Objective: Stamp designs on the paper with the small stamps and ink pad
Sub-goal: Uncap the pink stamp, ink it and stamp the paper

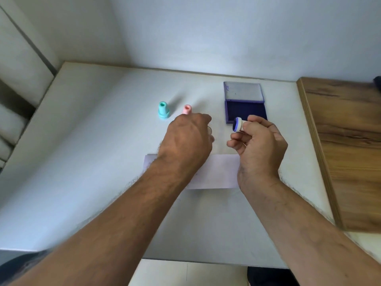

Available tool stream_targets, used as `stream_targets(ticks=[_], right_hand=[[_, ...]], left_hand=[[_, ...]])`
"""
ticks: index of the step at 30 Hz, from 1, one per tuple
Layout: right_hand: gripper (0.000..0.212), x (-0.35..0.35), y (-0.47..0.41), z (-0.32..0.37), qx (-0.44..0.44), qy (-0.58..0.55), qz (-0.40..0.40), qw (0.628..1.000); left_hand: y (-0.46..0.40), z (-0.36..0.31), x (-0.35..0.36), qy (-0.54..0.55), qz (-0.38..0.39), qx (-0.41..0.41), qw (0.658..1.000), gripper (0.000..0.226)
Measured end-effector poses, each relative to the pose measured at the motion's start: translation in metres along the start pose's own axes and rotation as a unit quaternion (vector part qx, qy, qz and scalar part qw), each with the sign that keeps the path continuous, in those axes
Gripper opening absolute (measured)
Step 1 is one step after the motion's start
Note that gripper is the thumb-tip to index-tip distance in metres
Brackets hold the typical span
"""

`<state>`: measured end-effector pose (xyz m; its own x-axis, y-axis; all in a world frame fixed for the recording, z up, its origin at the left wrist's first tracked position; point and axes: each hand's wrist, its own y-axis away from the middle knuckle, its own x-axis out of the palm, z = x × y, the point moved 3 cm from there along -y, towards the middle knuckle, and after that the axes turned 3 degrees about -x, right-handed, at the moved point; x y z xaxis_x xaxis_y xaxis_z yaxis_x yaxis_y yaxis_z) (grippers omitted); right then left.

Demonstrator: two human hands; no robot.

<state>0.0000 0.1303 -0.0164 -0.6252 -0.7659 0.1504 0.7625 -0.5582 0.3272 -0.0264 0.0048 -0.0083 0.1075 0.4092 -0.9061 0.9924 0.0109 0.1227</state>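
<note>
My right hand (257,145) holds a small white stamp (238,124) tilted on its side, its blue inked face turned left, just in front of the open blue ink pad (245,111). My left hand (188,141) hovers palm down with its fingers curled, right in front of the pink stamp (187,109). A small clear piece (209,130) shows at its fingertips; I cannot tell whether the hand grips it. A teal stamp (163,110) stands upright left of the pink one. The white paper (218,172) lies under both wrists, partly hidden.
The ink pad's lid (243,92) lies open flat behind the pad. The white table (92,162) meets a wall at the back and a wooden surface (346,151) on the right. Its front edge is near my elbows.
</note>
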Motion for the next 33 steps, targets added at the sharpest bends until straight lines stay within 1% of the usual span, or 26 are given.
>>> stream_targets(ticks=[3,6,8,10,13,15,17,20,22,23,25,27,30,33], right_hand=[[0.018,-0.002,-0.004,-0.002,0.016,-0.005,0.002,1.000],[0.019,-0.002,-0.007,-0.002,0.022,-0.008,0.013,1.000],[0.020,0.000,-0.008,-0.001,0.020,-0.008,0.020,1.000],[0.020,0.000,-0.009,-0.001,0.014,-0.009,0.026,1.000],[0.021,0.002,-0.010,0.001,0.002,-0.017,0.038,0.999],[0.023,0.003,-0.011,0.003,-0.004,-0.022,0.041,0.999],[0.024,0.006,-0.012,0.005,-0.001,-0.043,0.047,0.998],[0.020,0.011,-0.009,0.007,0.009,-0.076,0.074,0.994],[0.019,0.015,-0.005,0.007,0.023,-0.097,0.109,0.989],[0.018,0.018,-0.003,0.007,0.033,-0.106,0.129,0.985],[0.019,0.021,0.001,0.006,0.048,-0.119,0.167,0.978],[0.022,0.024,0.004,0.006,0.047,-0.114,0.193,0.973],[0.024,0.027,0.007,0.005,0.032,-0.089,0.217,0.972],[0.026,0.029,0.008,0.005,0.013,-0.068,0.230,0.971]], left_hand=[[-0.005,-0.005,0.005,-0.047,0.020,0.014,0.999,0.026],[-0.006,-0.002,0.008,-0.054,0.027,0.014,0.998,0.024],[-0.006,-0.001,0.009,-0.044,0.013,0.019,0.999,0.024],[-0.003,-0.002,0.004,-0.004,-0.012,0.022,1.000,0.024],[0.002,-0.002,-0.013,0.149,-0.029,-0.023,0.988,0.030],[0.002,0.002,-0.024,0.251,-0.030,-0.062,0.966,0.023],[0.000,0.009,-0.035,0.354,-0.040,-0.087,0.930,0.017],[-0.004,0.021,-0.042,0.515,-0.053,-0.121,0.847,0.018],[-0.005,0.026,-0.043,0.585,-0.053,-0.142,0.797,0.020],[-0.004,0.026,-0.044,0.606,-0.050,-0.150,0.780,0.020],[-0.004,0.025,-0.044,0.631,-0.041,-0.160,0.758,0.019],[-0.003,0.024,-0.043,0.644,-0.036,-0.170,0.745,0.016],[-0.002,0.025,-0.041,0.658,-0.024,-0.172,0.733,0.012],[-0.001,0.025,-0.041,0.665,0.006,-0.167,0.728,0.006]])
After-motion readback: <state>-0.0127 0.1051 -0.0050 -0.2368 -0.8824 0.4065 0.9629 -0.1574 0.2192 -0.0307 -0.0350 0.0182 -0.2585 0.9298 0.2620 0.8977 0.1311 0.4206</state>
